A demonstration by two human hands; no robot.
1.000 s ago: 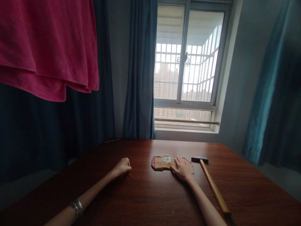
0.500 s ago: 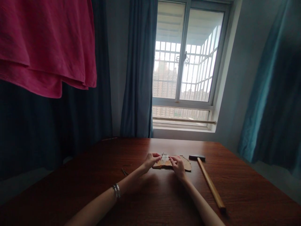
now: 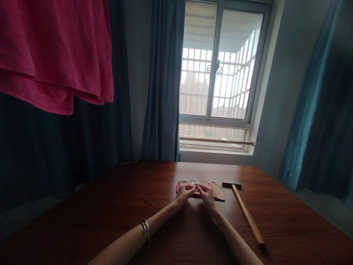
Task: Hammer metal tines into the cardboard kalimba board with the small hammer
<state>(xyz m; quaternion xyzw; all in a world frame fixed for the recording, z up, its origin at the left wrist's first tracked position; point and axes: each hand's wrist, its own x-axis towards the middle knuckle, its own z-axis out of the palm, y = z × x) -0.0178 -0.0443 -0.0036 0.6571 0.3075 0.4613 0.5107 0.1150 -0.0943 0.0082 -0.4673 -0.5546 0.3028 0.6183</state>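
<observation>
A flat, irregular piece of cardboard (image 3: 219, 192) with a red pattern lies on the table. Several thin nails (image 3: 192, 181) stand upright in a row at its far middle part. My left hand (image 3: 184, 194) and my right hand (image 3: 207, 195) meet over the cardboard, just on the near side of those nails. Both are closed in a pinch, fingertips almost touching. Whatever lies between the fingertips is too small to make out. Loose nails (image 3: 148, 201) rest on the table to the left of my left hand.
A hammer (image 3: 248, 217) with a wooden handle and dark head lies right of the cardboard. The brown wooden table (image 3: 132, 180) reaches toward a window (image 3: 215, 92). Blue curtains (image 3: 164, 81) hang beside it, and a pink cloth (image 3: 55, 55) hangs at upper left.
My left hand has moved right and slightly nearer, so its fingertips now meet those of my right hand. My right hand has shifted slightly left. More of the cardboard's left end shows.
</observation>
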